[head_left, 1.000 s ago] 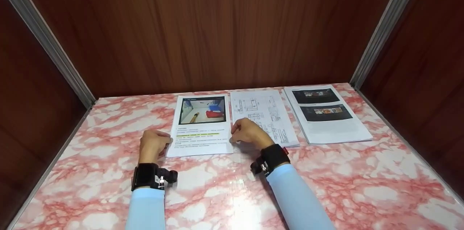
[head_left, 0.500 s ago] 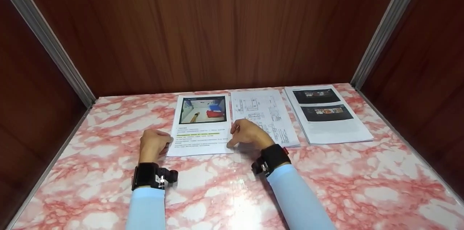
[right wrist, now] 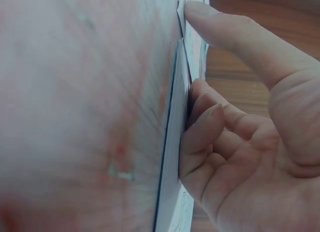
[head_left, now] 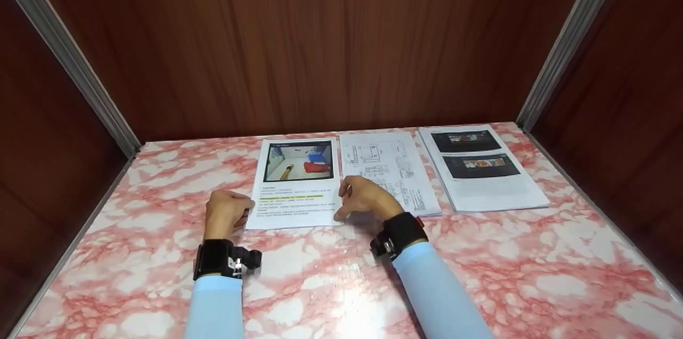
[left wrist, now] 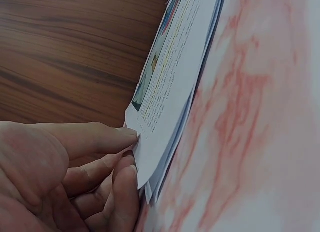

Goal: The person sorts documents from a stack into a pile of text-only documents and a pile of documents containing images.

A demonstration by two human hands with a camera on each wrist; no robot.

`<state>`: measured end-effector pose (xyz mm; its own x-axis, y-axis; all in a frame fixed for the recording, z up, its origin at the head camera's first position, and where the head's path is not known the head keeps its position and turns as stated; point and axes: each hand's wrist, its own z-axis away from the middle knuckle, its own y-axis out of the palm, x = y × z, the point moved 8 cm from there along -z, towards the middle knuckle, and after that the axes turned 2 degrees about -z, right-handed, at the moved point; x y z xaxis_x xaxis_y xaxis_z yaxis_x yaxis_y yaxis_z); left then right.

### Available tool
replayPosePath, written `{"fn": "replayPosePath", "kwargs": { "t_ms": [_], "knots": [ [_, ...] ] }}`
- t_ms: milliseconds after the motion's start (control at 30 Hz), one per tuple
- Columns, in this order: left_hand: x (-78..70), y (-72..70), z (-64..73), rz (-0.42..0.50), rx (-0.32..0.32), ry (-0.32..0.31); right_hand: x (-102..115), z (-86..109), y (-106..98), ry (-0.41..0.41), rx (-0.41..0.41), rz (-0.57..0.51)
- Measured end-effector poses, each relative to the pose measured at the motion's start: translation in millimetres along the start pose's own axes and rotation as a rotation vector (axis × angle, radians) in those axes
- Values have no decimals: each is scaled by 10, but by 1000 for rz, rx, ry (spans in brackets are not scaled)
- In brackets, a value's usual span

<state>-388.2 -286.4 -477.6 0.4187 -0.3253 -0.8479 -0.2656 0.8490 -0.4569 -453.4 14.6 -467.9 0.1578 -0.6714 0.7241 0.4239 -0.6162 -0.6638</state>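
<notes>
A stack of printed sheets (head_left: 298, 205), with a colour picture above text and a yellow highlighted line, lies between both hands. My left hand (head_left: 227, 211) pinches its left edge; in the left wrist view the thumb (left wrist: 107, 138) lies on the top sheet, with the other fingers curled at the edge. The sheets' near edges are slightly fanned there. My right hand (head_left: 365, 197) touches the stack's lower right corner with its thumb (right wrist: 240, 34). Its other fingers are bent, apart from the thumb, and rest by the middle stack of line drawings (head_left: 413, 179), partly covering it.
To the right lies another paper stack (head_left: 493, 189) with two dark pictures. All the papers lie on a pink-and-white marbled table (head_left: 299, 285). Brown wood-grain panels (head_left: 331, 50) with metal corner posts enclose the back and both sides.
My right thumb has shifted slightly left and down, onto the corner of the highlighted stack, and its gap from the forefinger has widened. My left hand and the papers look almost unchanged.
</notes>
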Motion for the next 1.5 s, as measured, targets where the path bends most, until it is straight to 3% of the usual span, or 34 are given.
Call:
{"fn": "replayPosePath", "kwargs": {
  "t_ms": [400, 733, 833, 933, 1000, 1067, 1133, 1233, 1333, 1433, 1500],
  "knots": [
    [-52, 76, 12, -33, 4, 35, -66, 39, -92, 34, -6, 39],
    [-36, 102, -19, -57, 10, 2, -79, 77, -168, 20, 23, 44],
    [-165, 88, 27, -142, -28, 23, -110, 153, -342, -4, 28, 63],
    [-492, 141, 130, -211, -132, 135, -208, 302, -705, -37, -9, 50],
    [-787, 299, 251, -188, -179, 235, -348, 460, -1038, -48, -51, 32],
    [-1096, 555, 409, -111, -211, 360, -550, 651, -1424, -45, -143, 62],
    [-1368, 874, 584, -35, -211, 471, -809, 869, -1803, -8, -254, 98],
    [-1634, 1399, 824, 54, -181, 586, -1205, 1207, -2259, 96, -434, 159],
    [-1731, 1932, 1010, 104, -128, 615, -1561, 1499, -2532, 221, -588, 162],
    [-1732, 2465, 1179, 152, 2, 597, -1865, 1684, -2625, 335, -683, 109],
    [-1719, 2791, 1280, 141, 100, 586, -2032, 1733, -2614, 392, -703, 84]
  ]
}}
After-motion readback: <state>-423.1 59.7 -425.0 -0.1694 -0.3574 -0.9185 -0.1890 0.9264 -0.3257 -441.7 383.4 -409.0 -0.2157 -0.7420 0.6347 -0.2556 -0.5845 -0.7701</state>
